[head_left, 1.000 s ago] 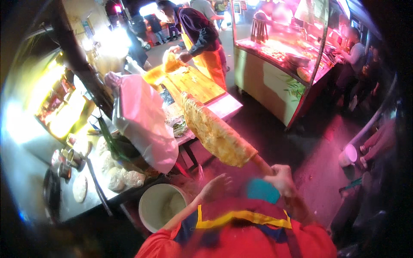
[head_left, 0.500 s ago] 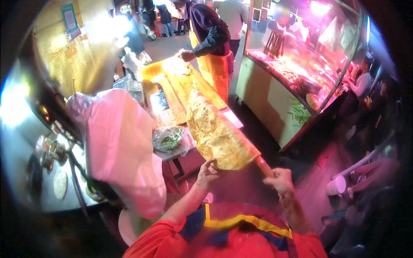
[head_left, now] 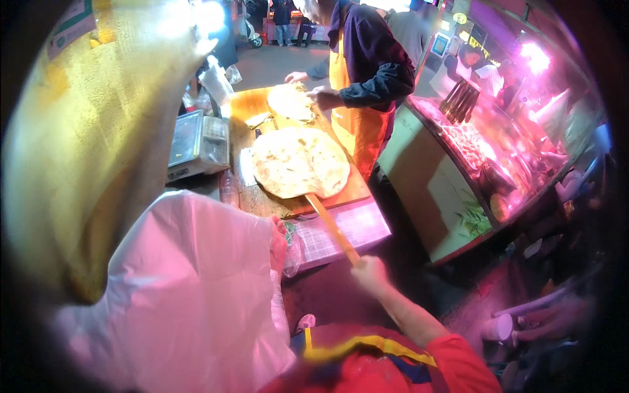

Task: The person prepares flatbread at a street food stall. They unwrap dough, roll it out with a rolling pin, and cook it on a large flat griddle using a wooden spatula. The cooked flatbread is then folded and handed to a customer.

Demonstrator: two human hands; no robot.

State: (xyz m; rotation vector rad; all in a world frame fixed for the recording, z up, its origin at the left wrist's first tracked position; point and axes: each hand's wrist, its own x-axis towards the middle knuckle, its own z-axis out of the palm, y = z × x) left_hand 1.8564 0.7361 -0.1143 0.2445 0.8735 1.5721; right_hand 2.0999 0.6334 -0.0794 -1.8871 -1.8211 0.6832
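Observation:
My right hand (head_left: 372, 275) is closed round the end of a wooden peel handle (head_left: 333, 229). A large round browned flatbread (head_left: 301, 160) covers the peel's blade, over the near part of a wooden cutting board (head_left: 360, 190). I cannot tell whether the peel touches the board. My left hand (head_left: 278, 241) is partly hidden behind a pale plastic sheet (head_left: 196, 262), beside the board's near left corner; its fingers show too little to tell their pose. Another flatbread (head_left: 290, 103) lies at the board's far end, by a co-worker's hands (head_left: 325, 98).
The co-worker in an orange apron (head_left: 354, 118) stands at the board's right side. A scale-like machine (head_left: 198, 145) sits left of the board. A lit glass food case (head_left: 485, 150) stands to the right. A yellowish hanging surface (head_left: 85, 144) fills the left.
The peel and flatbread have swung from tilted in front of me to flat over the board. My left hand has left the flatbread's edge, moving left. The view has shifted closer to the board.

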